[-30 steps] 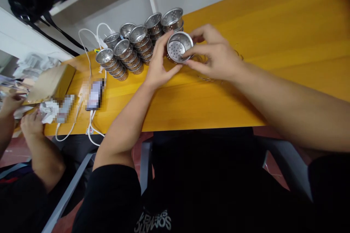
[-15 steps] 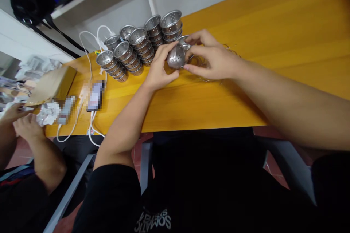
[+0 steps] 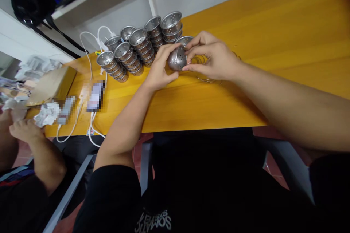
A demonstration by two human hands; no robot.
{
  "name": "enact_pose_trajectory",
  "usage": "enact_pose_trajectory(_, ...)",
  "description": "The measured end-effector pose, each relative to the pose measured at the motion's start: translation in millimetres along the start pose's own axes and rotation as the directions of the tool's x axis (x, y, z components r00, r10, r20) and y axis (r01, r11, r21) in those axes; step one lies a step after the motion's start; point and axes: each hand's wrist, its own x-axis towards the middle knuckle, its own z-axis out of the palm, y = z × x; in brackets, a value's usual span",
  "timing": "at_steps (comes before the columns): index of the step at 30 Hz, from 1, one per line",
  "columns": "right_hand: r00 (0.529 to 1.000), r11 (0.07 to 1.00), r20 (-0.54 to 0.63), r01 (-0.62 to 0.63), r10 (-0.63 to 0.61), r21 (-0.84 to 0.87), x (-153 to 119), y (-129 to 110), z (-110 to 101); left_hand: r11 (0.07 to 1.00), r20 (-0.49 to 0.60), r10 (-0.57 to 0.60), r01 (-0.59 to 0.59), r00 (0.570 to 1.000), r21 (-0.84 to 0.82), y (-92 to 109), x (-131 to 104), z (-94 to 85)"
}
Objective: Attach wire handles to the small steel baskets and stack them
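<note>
A perforated metal cup (image 3: 176,59) is held tilted in my left hand (image 3: 160,67), its fingers over the top and thumb below. My right hand (image 3: 209,58) is closed in a pinch at the cup's right side. A thin wire-like glint shows at those fingertips, but what they pinch is too small to make out. Behind the hands stands another perforated cup (image 3: 184,40), partly covered by my right fingers. Thin wire rings (image 3: 203,79) lie on the table under and beyond my right hand, mostly hidden by it.
Several stacks of perforated metal cups (image 3: 139,42) stand left of and behind my hands. Further left are a phone (image 3: 95,96) with white cables, another device (image 3: 67,109) and a cardboard box (image 3: 51,85). A co-worker's hand (image 3: 26,129) is beside crumpled white wrapping (image 3: 47,114).
The cup has turned slightly in my left hand. My right fingers have drawn closer together at its right side. At far left, the co-worker's hands have shifted a little left.
</note>
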Motion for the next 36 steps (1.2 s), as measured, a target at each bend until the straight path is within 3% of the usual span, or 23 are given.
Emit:
enact_pose_trajectory(4,0.999,0.999,0.02,0.048,-0.048,0.023,1,4,-3,1.0,0.021,-0.009,0.009,1.0,-0.008,6,1,-3.1)
enact_pose_trajectory(12,0.999,1.0,0.035,-0.007,0.007,0.0,-1,-6,-4,0.995,-0.024,-0.099,0.099,0.995,-0.028,9,0,-3.3)
enact_pose_trajectory(15,0.995,0.999,-0.103,-0.008,0.003,-0.047,1,-11,-5,0.983,-0.042,-0.174,0.171,0.984,-0.067,1,-6,-2.2)
enact_pose_trajectory(18,0.975,0.986,-0.218,-0.069,0.034,-0.151,2,0,-13,0.974,-0.102,-0.215,0.206,0.971,-0.091,-13,-10,-3.7)
enact_pose_trajectory(22,0.95,0.899,-0.186,-0.301,0.253,-0.317,0,32,-28,0.972,-0.177,-0.223,0.206,0.959,-0.11,-34,-14,0.1)
enact_pose_trajectory(25,0.871,0.771,-0.151,-0.486,0.468,-0.413,-2,52,-36,0.962,-0.203,-0.252,0.221,0.946,-0.161,-48,-15,9.2)
enact_pose_trajectory(28,0.802,0.665,-0.113,-0.556,0.586,-0.498,-3,62,-39,0.942,-0.217,-0.301,0.254,0.929,-0.221,-55,-16,16.0)
enact_pose_trajectory(30,0.788,0.643,-0.078,-0.551,0.61,-0.532,-3,64,-38,0.926,-0.239,-0.342,0.281,0.909,-0.253,-55,-15,16.6)
enact_pose_trajectory(33,0.834,0.704,-0.065,-0.502,0.548,-0.503,-5,65,-34,0.908,-0.272,-0.388,0.314,0.881,-0.277,-51,-13,13.1)
enact_pose_trajectory(36,0.91,0.848,-0.05,-0.401,0.411,-0.347,-9,67,-24,0.896,-0.277,-0.415,0.335,0.867,-0.293,-43,-11,8.9)
